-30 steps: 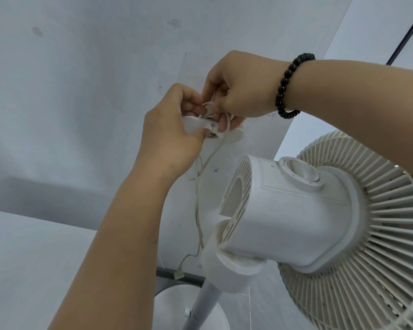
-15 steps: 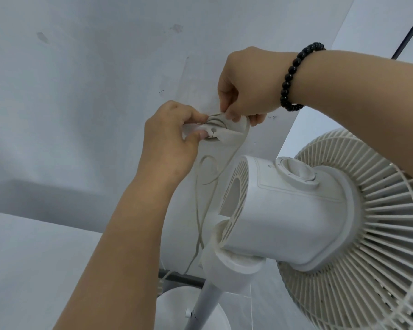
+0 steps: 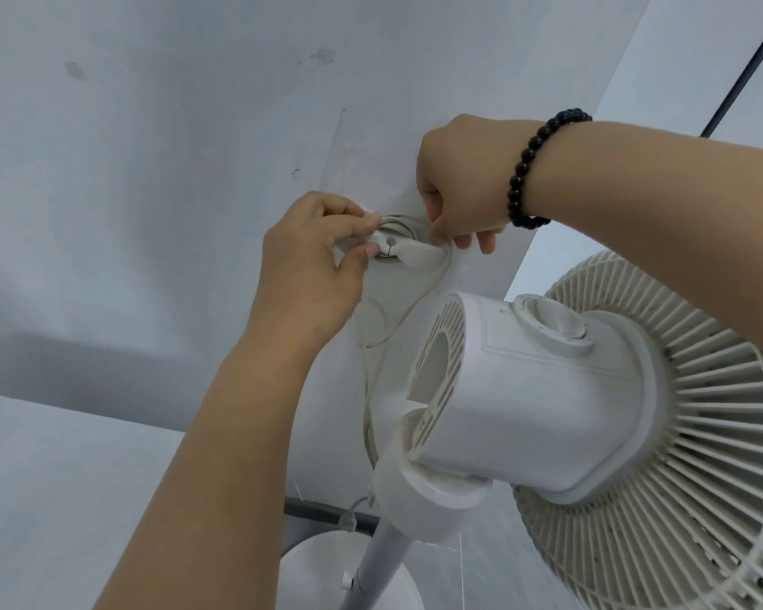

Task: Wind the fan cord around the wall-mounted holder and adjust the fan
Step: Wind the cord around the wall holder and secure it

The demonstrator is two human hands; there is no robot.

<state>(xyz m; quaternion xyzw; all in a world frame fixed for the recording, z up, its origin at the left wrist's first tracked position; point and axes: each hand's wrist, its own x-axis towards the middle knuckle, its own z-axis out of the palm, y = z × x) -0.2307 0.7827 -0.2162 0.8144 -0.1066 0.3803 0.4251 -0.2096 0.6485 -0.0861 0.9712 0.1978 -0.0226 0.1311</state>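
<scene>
**Against the wall: both hands working the cord at the holder**

Against the pale wall, the small white plastic wall-mounted holder [image 3: 393, 250] is sitting between the two hands, just above and behind the fan's motor housing. The left hand [image 3: 313, 266] is pinching the holder's left wing between thumb and fingertips, steadying it. The right hand [image 3: 459, 191], wearing a black beaded bracelet [image 3: 531, 169] at the wrist, is closing its grip on the thin white fan cord [image 3: 415, 301] at the holder's right edge, fingers curled down toward the wall.

From that right-hand grip, the free cord is running down and to the left: it is curving under the holder, looping once against the wall, then dropping nearly straight toward the fan's neck. The holder's long axis is lying roughly across the view, tilted down to the right. Both hands are touching the work; the right one is nearer the loose run, so the next wrap looks likely to be its job, passing under the holder toward the left hand.

Counted: one holder, one cord with a few turns already lying round the hub, one white plastic pedestal fan [image 3: 547, 389] with its ribbed grille to the right, one round base [image 3: 309, 574] below, two hands, one bracelet.
</scene>
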